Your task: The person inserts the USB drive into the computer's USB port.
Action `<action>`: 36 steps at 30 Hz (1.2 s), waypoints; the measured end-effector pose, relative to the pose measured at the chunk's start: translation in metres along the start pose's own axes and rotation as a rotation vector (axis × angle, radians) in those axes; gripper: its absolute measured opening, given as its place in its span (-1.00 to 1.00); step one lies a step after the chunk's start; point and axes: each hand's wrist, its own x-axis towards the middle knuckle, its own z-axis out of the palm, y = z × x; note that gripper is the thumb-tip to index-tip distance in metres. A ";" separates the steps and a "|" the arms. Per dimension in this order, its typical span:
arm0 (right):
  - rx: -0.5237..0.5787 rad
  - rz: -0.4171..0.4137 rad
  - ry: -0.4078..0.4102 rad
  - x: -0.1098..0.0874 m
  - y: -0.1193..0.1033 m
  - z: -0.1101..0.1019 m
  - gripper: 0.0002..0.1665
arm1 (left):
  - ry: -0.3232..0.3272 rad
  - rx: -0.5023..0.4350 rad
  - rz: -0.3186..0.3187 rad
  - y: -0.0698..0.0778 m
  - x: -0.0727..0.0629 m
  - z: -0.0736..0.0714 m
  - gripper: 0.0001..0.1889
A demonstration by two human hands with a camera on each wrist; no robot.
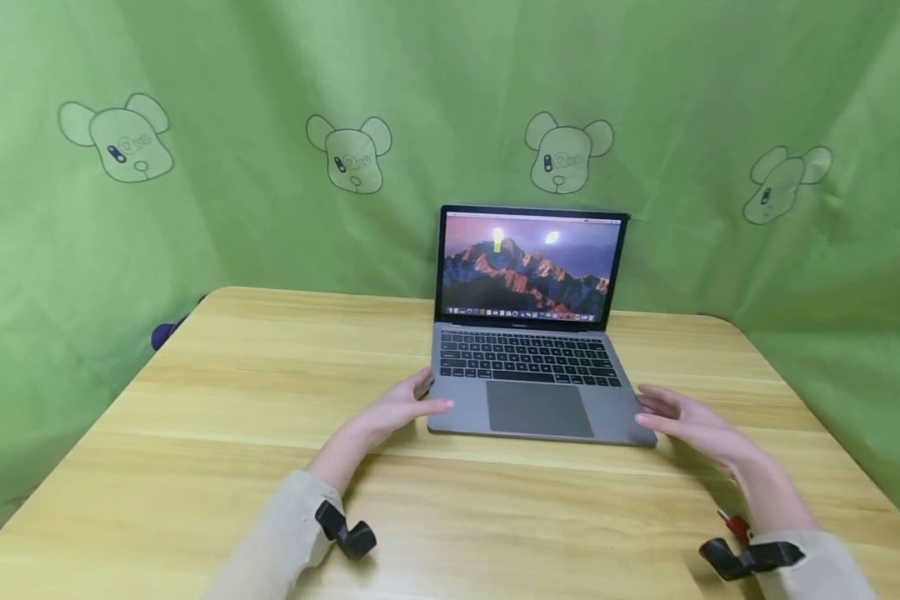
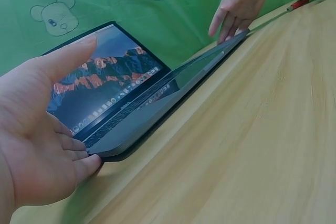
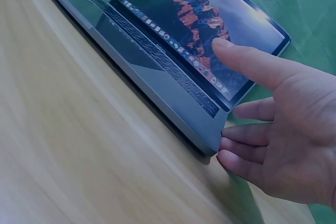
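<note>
1. Noted light wood-grain table (image 1: pixel 195 467) in foreground.
2. Found left hand (image 1: pixel 397 408) spread, with thumb raised and fingertips against left edge of laptop (image 1: pixel 528 354).
3. Found right hand (image 1: pixel 690 423) likewise spread, at right edge.
4. Located laptop, unfolded and lit, on table between hands.
5. Observed green curtain (image 1: pixel 450 50) behind.

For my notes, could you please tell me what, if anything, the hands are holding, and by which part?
Nothing is held: the left hand and right hand are open, fingers at the sides of the laptop near its front corners, thumbs raised.
</note>
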 end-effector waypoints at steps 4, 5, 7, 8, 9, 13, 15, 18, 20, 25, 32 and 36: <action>0.027 -0.017 -0.005 0.002 0.000 -0.001 -0.09 | 0.002 -0.005 -0.003 0.000 -0.002 0.000 -0.05; 0.030 -0.018 -0.003 0.002 0.000 -0.002 -0.09 | -0.002 -0.007 0.000 0.001 -0.003 -0.001 -0.05; 0.035 -0.022 0.003 0.002 0.001 -0.002 -0.10 | -0.009 -0.017 0.007 0.001 -0.003 -0.002 -0.04; 0.037 -0.023 0.006 0.003 0.001 -0.003 -0.10 | -0.010 -0.021 0.007 0.001 -0.004 -0.003 -0.04; 0.040 -0.021 0.008 0.004 0.002 -0.003 -0.10 | -0.011 -0.026 0.007 0.001 -0.004 -0.003 -0.04; 0.050 -0.023 0.013 0.004 0.002 -0.005 -0.10 | -0.018 -0.018 0.003 0.002 -0.005 -0.006 -0.04; 0.061 -0.018 0.007 0.005 0.001 -0.005 -0.10 | -0.021 -0.008 0.000 0.002 -0.006 -0.006 -0.04; 0.075 -0.009 -0.006 0.005 0.001 -0.007 -0.08 | -0.027 -0.003 -0.003 0.004 -0.006 -0.005 -0.04; 0.081 0.002 -0.011 0.005 0.001 -0.008 -0.07 | -0.034 -0.010 -0.007 0.004 -0.006 -0.004 -0.03; 0.093 0.011 0.003 0.004 0.004 -0.009 -0.06 | -0.044 -0.008 -0.019 0.002 -0.003 -0.002 -0.03; 0.121 0.001 0.015 0.002 0.009 -0.009 -0.08 | -0.039 0.013 -0.025 0.001 -0.003 -0.002 -0.03; 0.137 -0.008 0.010 0.002 0.013 -0.011 -0.11 | -0.042 0.026 -0.016 0.001 -0.002 -0.001 -0.06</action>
